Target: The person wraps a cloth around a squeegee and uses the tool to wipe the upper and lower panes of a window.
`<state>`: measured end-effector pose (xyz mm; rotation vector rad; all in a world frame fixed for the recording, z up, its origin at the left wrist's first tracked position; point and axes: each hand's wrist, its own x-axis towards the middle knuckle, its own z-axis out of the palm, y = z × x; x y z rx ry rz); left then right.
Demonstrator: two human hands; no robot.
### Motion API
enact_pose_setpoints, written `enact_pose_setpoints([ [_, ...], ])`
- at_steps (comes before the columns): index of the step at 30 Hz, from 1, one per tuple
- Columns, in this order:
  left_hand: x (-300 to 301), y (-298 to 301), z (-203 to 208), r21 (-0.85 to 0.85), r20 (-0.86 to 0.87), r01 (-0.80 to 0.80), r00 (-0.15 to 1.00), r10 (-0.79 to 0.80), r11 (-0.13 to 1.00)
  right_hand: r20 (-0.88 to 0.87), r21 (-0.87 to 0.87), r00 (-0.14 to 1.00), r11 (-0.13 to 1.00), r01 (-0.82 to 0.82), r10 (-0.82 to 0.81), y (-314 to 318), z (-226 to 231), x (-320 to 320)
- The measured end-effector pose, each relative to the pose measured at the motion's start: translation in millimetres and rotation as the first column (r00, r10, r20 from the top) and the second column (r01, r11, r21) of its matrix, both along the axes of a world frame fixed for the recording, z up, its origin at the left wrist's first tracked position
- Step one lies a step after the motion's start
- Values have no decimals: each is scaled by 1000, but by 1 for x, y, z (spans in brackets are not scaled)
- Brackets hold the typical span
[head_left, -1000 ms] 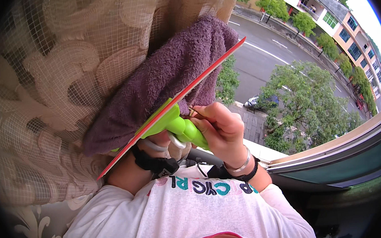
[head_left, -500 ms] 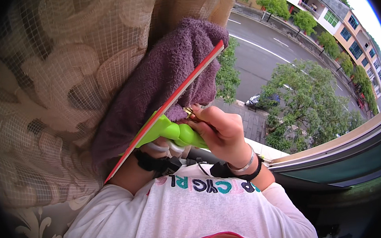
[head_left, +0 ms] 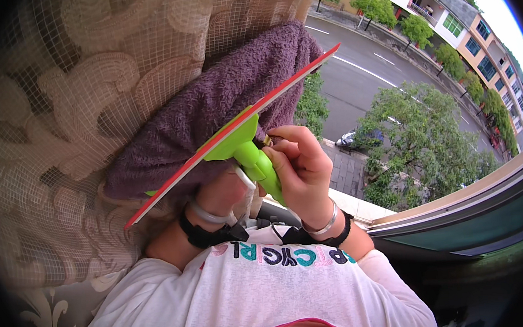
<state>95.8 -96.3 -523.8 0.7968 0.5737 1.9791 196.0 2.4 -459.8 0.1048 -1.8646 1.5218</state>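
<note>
A green window squeegee point(head_left: 235, 140) with a long red-and-white blade slants across the middle, its handle pointing down toward my chest. Under and behind it lies a bunched purple towel point(head_left: 207, 94). My left hand point(head_left: 222, 192) is closed behind the squeegee's neck and handle, its fingers mostly hidden; a white strip point(head_left: 247, 180) shows beside it. With bent fingers, my right hand point(head_left: 301, 163) pinches at a small gold-coloured piece point(head_left: 266, 140) by the towel's edge. The right thumb lies close beside the green handle.
A patterned sheer curtain point(head_left: 104, 114) hangs on the left, touching the towel. To the right runs a window frame point(head_left: 455, 209). Outside, far below, are a road point(head_left: 358, 60), leafy trees point(head_left: 420, 145), a parked scooter point(head_left: 348, 138) and buildings.
The squeegee has turned flatter and shifted, its far end moving right and more of its green head showing. The towel has spread leftward. My left hand has risen into clearer view.
</note>
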Motion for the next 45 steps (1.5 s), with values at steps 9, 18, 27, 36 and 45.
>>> enact_pose_setpoints([
  [9,12,-2,35,36,13,-37,999,37,999,-23,-393,977,897,-204,212,2,5,4],
  [18,-3,4,7,220,22,-8,1000,4,976,12,-288,990,949,-131,140,6,2,3],
  [27,9,2,9,-88,64,-136,988,142,987,-51,1,997,999,54,-53,7,-6,5],
  [36,5,4,9,32,112,-137,985,132,990,-19,75,999,996,47,-46,13,-1,11],
  [45,6,6,0,-221,4,-83,996,86,972,-149,207,981,966,154,-125,8,3,7],
])
